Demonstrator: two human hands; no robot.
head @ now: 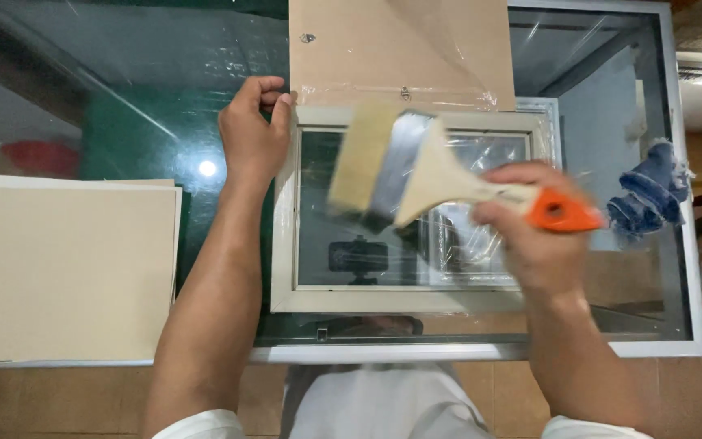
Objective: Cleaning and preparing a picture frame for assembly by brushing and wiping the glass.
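Head view. A pale picture frame [404, 302] lies flat on a glass-topped table [481, 351], near the table's 6 o'clock edge. Its glass pane reflects the camera rig. Loose clear film [469, 244] lies crumpled over the pane's 3 o'clock half.

Left hand [253, 134]: fingers curled over the frame's 11 o'clock corner, thumb tucked behind, gripping and steadying it. The hand is closed on the frame edge.

Right hand [534, 236]: closed around the orange-tipped wooden handle of a wide flat paintbrush [416, 167]. The brush is held above the frame's 12 o'clock rail, bristles pointing toward 9 o'clock. Brush and hand are blurred, so whether the bristles touch the pane cannot be told.

A brown backing board [351, 49] with small turn clips lies at 12 o'clock, touching the frame's top rail and partly under plastic sheet. A stack of beige boards [67, 272] sits at 9 o'clock, well apart from the frame. A blue rag [647, 191] lies at 3 o'clock.

Judgement: the step in hand appears to be dusting the pane and rails with the dry brush. The next stroke calls for a firm left-hand hold and light passes, keeping the loose film clear of the bristles.
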